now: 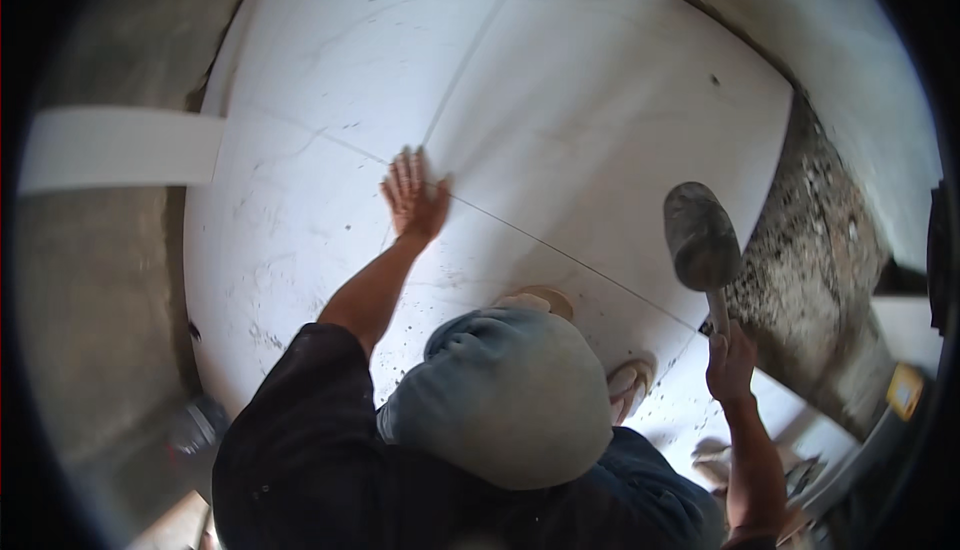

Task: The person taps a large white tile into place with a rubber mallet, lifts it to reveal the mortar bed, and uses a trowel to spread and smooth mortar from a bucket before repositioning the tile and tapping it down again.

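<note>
My left hand (415, 198) rests flat with its fingers stretched out, over the spot where the joints of several white floor tiles (620, 140) meet. My right hand (731, 358) is closed round the handle of a rubber mallet (702, 237). The mallet's dark, rounded head points away from me, raised above the right-hand side of the tiles. Thin joint lines run between the tiles, and dark specks and smudges mark their surface. My bent knee, in worn blue trousers (500, 400), hides part of the floor below me.
Bare rough ground with rubble (810, 250) lies right of the tiles, beside a grey wall (850, 40). On the left stands a concrete wall (110, 280) with a white strip (125, 148). A clear plastic container (198, 425) sits lower left; a yellow object (904, 391) is at right.
</note>
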Available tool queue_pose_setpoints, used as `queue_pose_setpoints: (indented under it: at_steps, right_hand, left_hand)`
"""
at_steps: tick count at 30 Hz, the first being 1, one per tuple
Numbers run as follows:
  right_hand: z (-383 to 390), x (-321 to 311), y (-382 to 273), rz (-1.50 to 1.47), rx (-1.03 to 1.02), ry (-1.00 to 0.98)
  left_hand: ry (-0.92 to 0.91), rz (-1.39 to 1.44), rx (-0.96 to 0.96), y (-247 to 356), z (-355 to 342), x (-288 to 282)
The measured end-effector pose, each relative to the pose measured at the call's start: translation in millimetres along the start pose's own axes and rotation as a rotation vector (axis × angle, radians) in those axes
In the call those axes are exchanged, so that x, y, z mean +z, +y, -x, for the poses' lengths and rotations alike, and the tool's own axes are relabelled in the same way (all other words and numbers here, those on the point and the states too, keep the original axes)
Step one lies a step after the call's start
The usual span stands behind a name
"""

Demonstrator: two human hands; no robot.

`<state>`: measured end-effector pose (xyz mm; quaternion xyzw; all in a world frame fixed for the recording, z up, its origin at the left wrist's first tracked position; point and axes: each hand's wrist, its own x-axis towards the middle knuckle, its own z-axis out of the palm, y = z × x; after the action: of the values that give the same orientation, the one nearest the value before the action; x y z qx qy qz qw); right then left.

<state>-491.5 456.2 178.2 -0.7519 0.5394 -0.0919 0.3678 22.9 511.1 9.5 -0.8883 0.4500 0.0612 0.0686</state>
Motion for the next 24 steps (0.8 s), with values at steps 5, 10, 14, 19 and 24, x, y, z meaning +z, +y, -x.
queue_pose_setpoints:
  at_steps: [5, 10, 14, 19, 24]
  right_hand:
    - [-90, 50, -68, 0.089, -0.239, -0.138]
    - [-116, 118, -6, 0.096, 0.088, -0.081]
    - [-111, 139, -1, 0.144, 0.084, 0.196]
    - [-121, 136, -13, 0.091, 0.234, 0.122]
    - [-112, 152, 6, 0.087, 0.102, 0.169]
  left_hand:
    - [0.155, 0.240, 0.091, 56, 23, 18]
    - [-0.064, 0.302, 0.055, 91, 24, -18]
    - [-0.147, 0.296, 0.036, 86, 27, -15]
    - [-0.157, 0.243, 0.034, 85, 17, -14]
    - [-0.043, 0.223, 0.076, 93, 13, -4]
